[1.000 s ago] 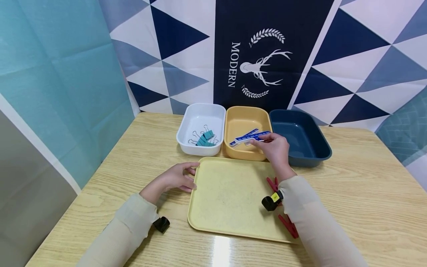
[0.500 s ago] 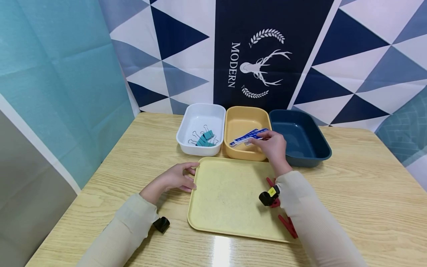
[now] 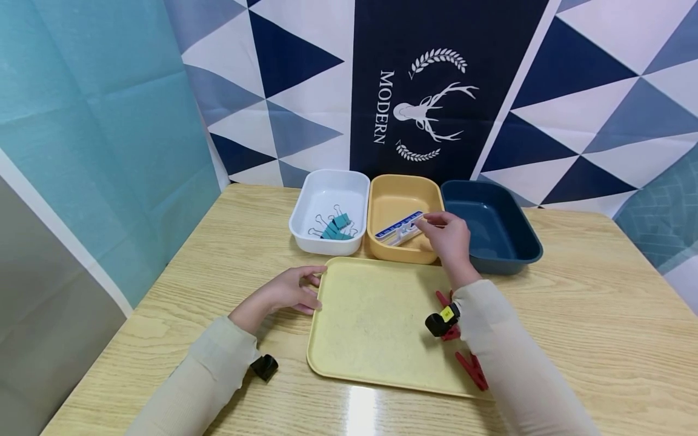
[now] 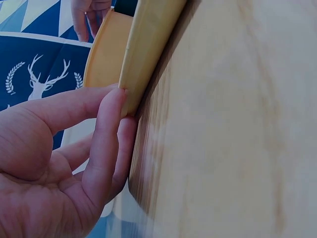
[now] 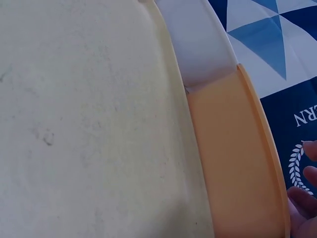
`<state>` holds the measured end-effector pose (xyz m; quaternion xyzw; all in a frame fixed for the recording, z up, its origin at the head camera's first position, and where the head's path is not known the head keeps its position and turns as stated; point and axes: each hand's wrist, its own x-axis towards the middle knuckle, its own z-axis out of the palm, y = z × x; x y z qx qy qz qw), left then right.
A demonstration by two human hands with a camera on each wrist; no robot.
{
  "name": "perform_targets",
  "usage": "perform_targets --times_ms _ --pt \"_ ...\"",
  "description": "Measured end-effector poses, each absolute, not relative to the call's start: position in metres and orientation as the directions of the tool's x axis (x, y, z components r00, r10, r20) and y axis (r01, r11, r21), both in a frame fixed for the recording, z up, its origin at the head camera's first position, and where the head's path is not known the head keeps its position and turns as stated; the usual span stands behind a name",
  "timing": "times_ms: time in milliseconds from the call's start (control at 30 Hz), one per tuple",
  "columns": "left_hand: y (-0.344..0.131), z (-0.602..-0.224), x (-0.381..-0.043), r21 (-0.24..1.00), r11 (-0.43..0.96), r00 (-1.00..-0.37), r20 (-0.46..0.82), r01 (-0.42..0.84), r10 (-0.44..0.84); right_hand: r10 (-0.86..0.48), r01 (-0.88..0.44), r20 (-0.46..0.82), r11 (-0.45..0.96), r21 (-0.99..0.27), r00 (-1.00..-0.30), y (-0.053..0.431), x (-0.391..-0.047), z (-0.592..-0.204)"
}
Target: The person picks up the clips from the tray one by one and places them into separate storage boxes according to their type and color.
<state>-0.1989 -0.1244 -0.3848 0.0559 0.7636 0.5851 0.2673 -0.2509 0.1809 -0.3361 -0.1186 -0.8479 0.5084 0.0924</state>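
Observation:
My right hand (image 3: 451, 241) is over the front right of the yellow bin (image 3: 406, 189), fingertips at the end of a slim blue-and-white piece (image 3: 400, 229). That piece lies slanted in the bin, partly over another pale one. In the right wrist view, loosely bent fingers (image 5: 309, 173) with nothing visible between them show past the bin's rim. My left hand (image 3: 289, 290) is at the left edge of the yellow tray (image 3: 376, 321). Its fingertips touch the rim, as the left wrist view also shows. Red clothespins (image 3: 472, 370) lie on the tray's right side, partly hidden by my right forearm.
The white bin (image 3: 332, 181) to the left holds several teal binder clips (image 3: 336, 227). A dark blue bin (image 3: 493, 212) adjoins the yellow one on the right. All three bins stand behind the tray on the wooden table (image 3: 229, 242), before a patterned cloth (image 3: 305, 85).
The upper blue-and-white piece has left my right fingers' grip and turned over in the yellow bin. My right hand moved slightly left, then barely shifted. My left hand has stayed at the tray.

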Motion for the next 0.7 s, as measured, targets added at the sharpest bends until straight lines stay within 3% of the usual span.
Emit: perform_targets --times_ms 200,700 --pt "-0.124 -0.385 -0.199 0.922 0.312 -0.852 -0.346 -0.23 0.393 0.32 0.108 0.017 0.367 -0.924 -0.947 0.183 -0.246 -0.334" --pt "-0.125 -0.384 -0.199 0.923 0.31 -0.846 -0.345 -0.228 0.406 0.322 0.079 0.031 0.321 -0.944 -0.946 0.184 -0.233 -0.331"
